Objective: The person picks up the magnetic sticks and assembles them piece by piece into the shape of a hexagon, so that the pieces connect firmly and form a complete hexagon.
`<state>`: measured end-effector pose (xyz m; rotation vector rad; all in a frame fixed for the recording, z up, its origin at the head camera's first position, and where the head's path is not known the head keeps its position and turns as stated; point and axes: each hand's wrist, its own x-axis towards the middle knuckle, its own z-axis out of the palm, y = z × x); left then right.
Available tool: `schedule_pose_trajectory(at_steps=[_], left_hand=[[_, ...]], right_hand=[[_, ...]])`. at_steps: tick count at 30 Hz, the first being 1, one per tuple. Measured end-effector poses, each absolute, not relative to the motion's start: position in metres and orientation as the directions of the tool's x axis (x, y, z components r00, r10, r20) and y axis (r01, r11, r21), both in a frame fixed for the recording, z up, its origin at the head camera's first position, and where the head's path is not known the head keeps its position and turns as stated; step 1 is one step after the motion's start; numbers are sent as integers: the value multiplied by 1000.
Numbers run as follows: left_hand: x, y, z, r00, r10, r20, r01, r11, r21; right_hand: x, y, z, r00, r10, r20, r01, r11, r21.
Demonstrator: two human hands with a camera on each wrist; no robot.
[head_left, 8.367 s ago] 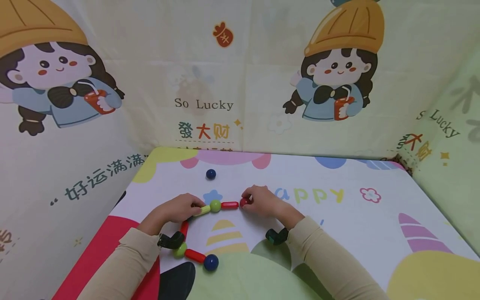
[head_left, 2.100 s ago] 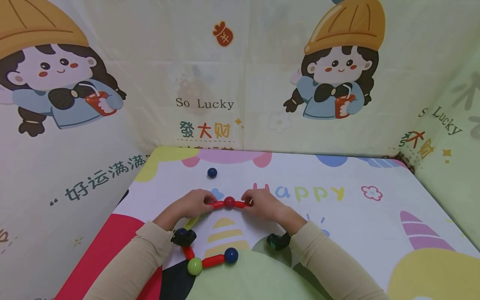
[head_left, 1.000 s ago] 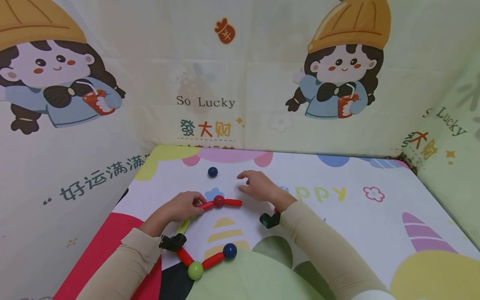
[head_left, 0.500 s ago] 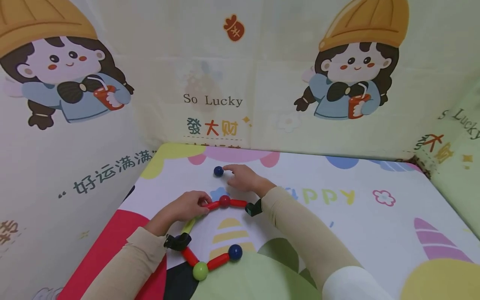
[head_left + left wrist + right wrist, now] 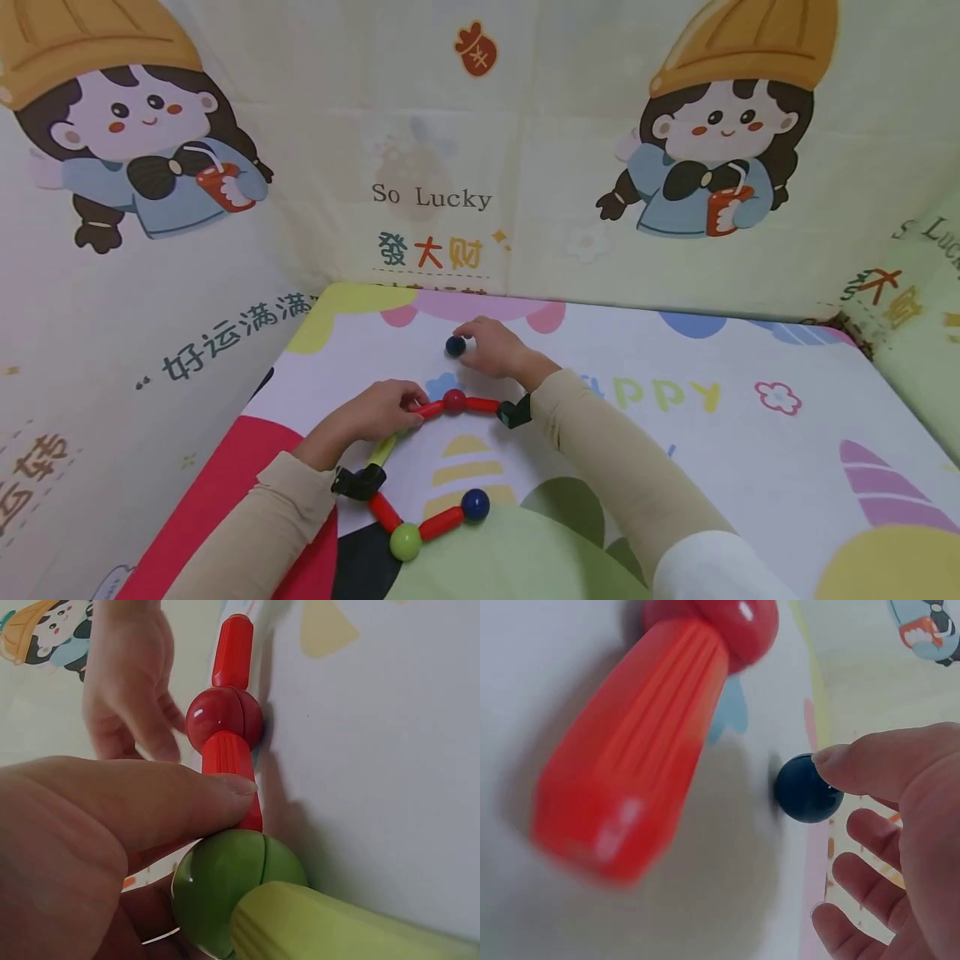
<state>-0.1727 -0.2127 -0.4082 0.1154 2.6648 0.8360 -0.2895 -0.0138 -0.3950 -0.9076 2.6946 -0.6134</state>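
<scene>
My left hand (image 5: pixel 378 412) pinches a red rod (image 5: pixel 231 761) of a ball-and-rod toy chain, just beside a green ball (image 5: pixel 214 881). Beyond that rod come a red ball (image 5: pixel 453 402) and a second red rod (image 5: pixel 482 406) with a free end. My right hand (image 5: pixel 495 348) reaches over to a dark blue ball (image 5: pixel 804 791) at the back, thumb on it and index finger on its far side. From the green ball, a yellow-green rod (image 5: pixel 383 451) runs nearer, partly hidden by my left wrist.
Closer in, the chain goes on with a red rod (image 5: pixel 385 511), a green ball (image 5: pixel 406 542), another red rod (image 5: pixel 442 523) and a large blue ball (image 5: pixel 476 505) at its end. A printed mat (image 5: pixel 720 467) covers the table; patterned cloth (image 5: pixel 555 167) hangs behind.
Since 8.4 s ago, a second red rod has joined the red ball. My right hand has left that rod and moved back and left to the dark blue ball. My left hand stays at the chain.
</scene>
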Motion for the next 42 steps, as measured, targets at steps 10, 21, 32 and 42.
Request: schedule_pose_trajectory(at_steps=[10, 21, 32, 42], left_hand=[[-173, -213, -406, -936, 171, -309, -41, 816, 576], [-172, -211, -406, -938, 182, -296, -29, 808, 589], [-173, -214, -409, -937, 177, -301, -34, 812, 582], [-173, -214, -408, -936, 212, -281, 8, 811, 585]], right_hand=[[-288, 10, -401, -793, -596, -127, -493, 749, -443], [-262, 55, -404, -801, -575, -169, -453, 766, -456], [-230, 78, -404, -801, -580, -147, -444, 741, -505], [-222, 79, -407, -773, -631, -70, -512, 685, -519]])
